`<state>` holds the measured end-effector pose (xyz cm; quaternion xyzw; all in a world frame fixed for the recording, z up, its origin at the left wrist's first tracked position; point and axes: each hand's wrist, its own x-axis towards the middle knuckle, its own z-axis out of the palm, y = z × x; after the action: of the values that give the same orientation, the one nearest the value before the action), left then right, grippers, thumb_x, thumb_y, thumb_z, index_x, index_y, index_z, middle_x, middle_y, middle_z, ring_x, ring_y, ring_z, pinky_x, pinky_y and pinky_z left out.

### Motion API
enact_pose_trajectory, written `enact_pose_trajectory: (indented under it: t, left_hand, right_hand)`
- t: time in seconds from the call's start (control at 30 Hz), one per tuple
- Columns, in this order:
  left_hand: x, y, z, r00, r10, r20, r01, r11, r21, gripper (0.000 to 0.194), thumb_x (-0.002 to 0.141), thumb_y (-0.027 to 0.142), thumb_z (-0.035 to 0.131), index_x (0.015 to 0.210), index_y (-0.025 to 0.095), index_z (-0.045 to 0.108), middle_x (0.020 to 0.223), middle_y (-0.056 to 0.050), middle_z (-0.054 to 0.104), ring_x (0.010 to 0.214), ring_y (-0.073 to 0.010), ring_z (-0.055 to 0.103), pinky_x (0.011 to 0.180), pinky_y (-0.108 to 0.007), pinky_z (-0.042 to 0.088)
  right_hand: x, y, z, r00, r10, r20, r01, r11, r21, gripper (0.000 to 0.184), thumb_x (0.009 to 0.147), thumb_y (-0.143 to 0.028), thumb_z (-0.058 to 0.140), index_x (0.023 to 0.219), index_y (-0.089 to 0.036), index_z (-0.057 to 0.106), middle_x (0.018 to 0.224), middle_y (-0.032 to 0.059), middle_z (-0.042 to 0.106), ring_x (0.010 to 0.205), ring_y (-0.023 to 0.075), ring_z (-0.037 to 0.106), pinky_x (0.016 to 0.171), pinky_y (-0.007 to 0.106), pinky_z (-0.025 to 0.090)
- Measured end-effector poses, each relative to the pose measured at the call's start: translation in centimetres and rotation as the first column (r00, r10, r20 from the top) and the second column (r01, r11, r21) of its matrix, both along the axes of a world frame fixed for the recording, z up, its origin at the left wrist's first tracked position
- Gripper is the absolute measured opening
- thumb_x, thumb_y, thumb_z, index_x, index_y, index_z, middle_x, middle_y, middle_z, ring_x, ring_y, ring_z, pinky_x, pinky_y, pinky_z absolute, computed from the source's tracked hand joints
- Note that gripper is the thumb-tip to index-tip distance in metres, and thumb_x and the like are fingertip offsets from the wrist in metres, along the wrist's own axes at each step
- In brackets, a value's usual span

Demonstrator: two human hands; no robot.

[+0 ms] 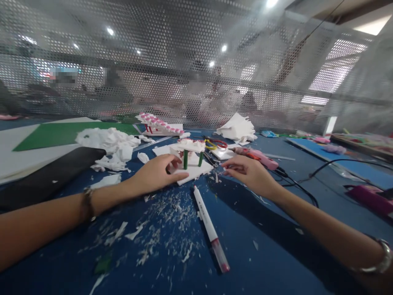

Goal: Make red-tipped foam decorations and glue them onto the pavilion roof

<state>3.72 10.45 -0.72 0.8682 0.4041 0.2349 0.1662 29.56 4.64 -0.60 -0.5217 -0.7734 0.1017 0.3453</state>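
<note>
A small white foam model (190, 157) on green posts stands on a white foam base in the middle of the blue table. My left hand (155, 174) grips the left edge of that base, thumb along its front edge and fingers curled at its top. My right hand (245, 172) hovers just right of the model, fingers drawn together in a pinch; I cannot make out anything between them. A white marker with a red cap (210, 229) lies on the table in front of the model.
White foam scraps (107, 141) are piled at the left and crumbs are scattered in front. A pink glue gun (260, 159) with a black cord, yellow-and-red scissors (215, 143), another pink-topped foam model (159, 125), green and black sheets lie around. A perforated mesh screen stands behind.
</note>
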Motion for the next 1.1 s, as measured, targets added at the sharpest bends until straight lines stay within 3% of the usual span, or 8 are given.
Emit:
enact_pose_trajectory:
  t: [0.1,0.27,0.4,0.6,0.87,1.1]
  left_hand:
    - [1.2,0.5,0.4,0.997,0.059,0.055,-0.057,0.998,-0.031,0.051,0.074,0.055,0.051,0.098,0.011,0.06,0.089,-0.011,0.064,0.072,-0.0212,0.058,0.064,-0.029,0.045]
    - [2.3,1.2,0.5,0.993,0.065,0.102,-0.062,0.998,-0.028,0.03,0.075,0.041,0.053,0.078,0.014,0.064,0.077,-0.007,0.066,0.068,-0.0195,0.057,0.061,-0.027,0.043]
    - [1.4,1.0,0.4,0.991,0.029,0.131,-0.025,0.999,-0.035,0.024,0.072,0.037,0.055,0.075,0.015,0.065,0.08,-0.006,0.067,0.073,-0.0203,0.058,0.07,-0.029,0.044]
    - [-0.5,0.7,0.8,0.99,-0.015,0.139,0.038,0.987,-0.159,0.024,0.07,0.037,0.056,0.077,0.016,0.066,0.084,-0.005,0.071,0.08,-0.0221,0.062,0.076,-0.031,0.046]
    - [-1.8,1.4,0.6,0.981,-0.109,0.163,0.149,0.957,-0.251,0.019,0.066,0.037,0.06,0.069,0.019,0.067,0.074,-0.001,0.071,0.073,-0.0193,0.062,0.071,-0.028,0.046]
    - [-2.4,1.7,0.0,0.971,-0.117,0.207,0.171,0.948,-0.268,0.02,0.067,0.038,0.06,0.073,0.02,0.067,0.078,-0.001,0.071,0.074,-0.0183,0.063,0.07,-0.026,0.046]
  right_hand:
    - [-0.9,-0.2,0.5,0.999,0.011,0.03,-0.01,0.999,-0.034,0.01,0.076,-0.019,0.057,0.081,-0.017,0.066,0.081,0.0036,0.068,0.071,0.0144,0.064,0.067,0.03,0.054]
    - [-0.6,1.2,0.9,0.999,-0.006,0.052,0.007,0.999,-0.038,0.012,0.084,-0.024,0.059,0.087,-0.013,0.061,0.084,0.0018,0.064,0.075,0.0133,0.062,0.07,0.033,0.052]
    - [-0.3,2.6,0.6,1.0,-0.016,0.025,0.017,0.999,-0.04,0.02,0.087,-0.029,0.054,0.099,-0.014,0.059,0.096,0.0038,0.062,0.081,0.0147,0.061,0.072,0.034,0.051]
    - [-2.2,4.1,-0.9,0.999,0.038,-0.005,-0.039,0.994,-0.1,0.022,0.087,-0.03,0.054,0.102,-0.014,0.058,0.099,0.0045,0.061,0.083,0.0154,0.061,0.073,0.035,0.051]
    - [-4.8,5.9,-1.4,0.995,0.102,-0.016,-0.103,0.978,-0.181,0.019,0.087,-0.029,0.055,0.098,-0.013,0.059,0.094,0.0034,0.062,0.079,0.0141,0.061,0.069,0.033,0.052]
    - [-5.8,6.4,-2.2,0.991,0.109,-0.08,-0.12,0.981,-0.15,0.014,0.085,-0.026,0.058,0.088,-0.013,0.06,0.086,0.0014,0.063,0.075,0.0128,0.061,0.069,0.032,0.052]
